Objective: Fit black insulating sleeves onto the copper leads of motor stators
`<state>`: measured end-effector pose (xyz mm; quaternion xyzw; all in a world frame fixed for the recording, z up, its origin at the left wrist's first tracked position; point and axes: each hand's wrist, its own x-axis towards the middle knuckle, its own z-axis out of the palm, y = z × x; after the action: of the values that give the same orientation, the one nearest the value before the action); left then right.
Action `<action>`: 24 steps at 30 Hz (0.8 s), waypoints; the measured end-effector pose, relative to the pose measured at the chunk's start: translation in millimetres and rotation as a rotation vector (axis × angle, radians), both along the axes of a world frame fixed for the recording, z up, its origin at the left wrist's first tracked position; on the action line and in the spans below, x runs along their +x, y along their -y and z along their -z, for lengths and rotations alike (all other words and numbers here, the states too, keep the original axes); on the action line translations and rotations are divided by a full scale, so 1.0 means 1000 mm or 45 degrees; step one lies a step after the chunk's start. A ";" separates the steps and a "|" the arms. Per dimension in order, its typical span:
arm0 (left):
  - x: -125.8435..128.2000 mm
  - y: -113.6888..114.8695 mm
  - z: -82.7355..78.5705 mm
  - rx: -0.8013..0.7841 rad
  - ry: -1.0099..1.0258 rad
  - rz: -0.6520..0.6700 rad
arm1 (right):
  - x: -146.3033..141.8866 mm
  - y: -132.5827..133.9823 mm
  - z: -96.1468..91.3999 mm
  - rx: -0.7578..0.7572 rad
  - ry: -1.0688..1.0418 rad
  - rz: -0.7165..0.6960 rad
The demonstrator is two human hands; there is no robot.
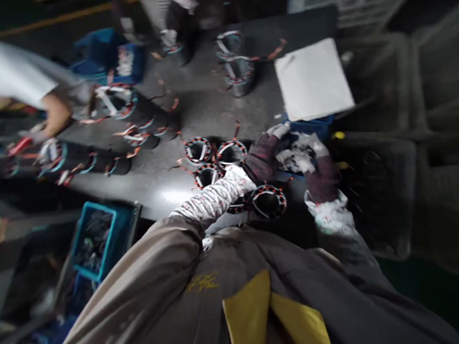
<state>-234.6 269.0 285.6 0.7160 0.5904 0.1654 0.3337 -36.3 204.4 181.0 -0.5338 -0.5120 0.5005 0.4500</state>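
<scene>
Both my hands wear dark gloves with white fingertips and reach into a blue bin at the table's right edge. My left hand stretches toward the bin, fingers partly extended over whitish material inside. My right hand hovers over the same pile; motion blur smears its fingers. Just below my left forearm lie several round motor stators with red-and-white windings, and one more stator sits near the table's front edge.
A white sheet lies above the bin. Metal stators stand at the back. Dark cylindrical stators lie at left, where another person's arm works. A teal crate sits lower left; grey crates at right.
</scene>
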 end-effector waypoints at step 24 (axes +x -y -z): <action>-0.405 0.112 -0.231 0.041 -0.614 -1.451 | -0.217 0.026 -0.146 0.955 1.100 -1.241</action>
<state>-639.2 157.1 516.8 0.3103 0.9363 0.1599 0.0392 -253.8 178.6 327.0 -0.2065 -0.9575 0.1810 0.0880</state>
